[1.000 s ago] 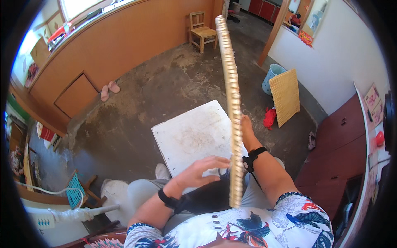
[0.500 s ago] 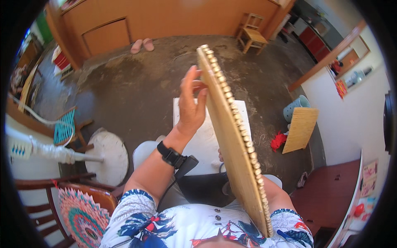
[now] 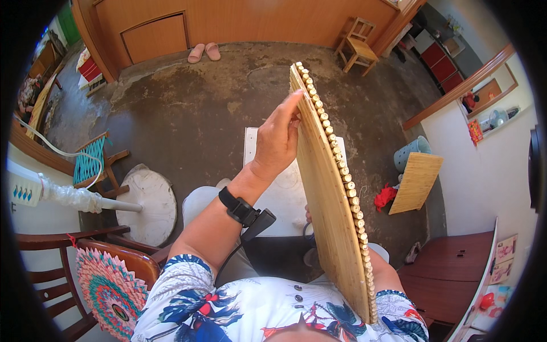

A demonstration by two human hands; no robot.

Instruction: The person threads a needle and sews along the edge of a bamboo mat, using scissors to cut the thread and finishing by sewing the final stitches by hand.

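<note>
Stained floor [image 3: 211, 108], slatted board [image 3: 325, 199], right hand [image 3: 308, 214] mostly hidden behind it.

Board [image 3: 327, 211] is standing on edge ahead of the chest, overlapping table [image 3: 282, 194]; left hand [image 3: 276, 139] is sitting at its left face. Slippers [image 3: 196, 53] are lying ahead-left by the wall [image 3: 256, 23], chair [image 3: 357, 50] is standing ahead-right. Bucket [image 3: 403, 158] is sitting right, second board [image 3: 419, 183] beside it.
</note>
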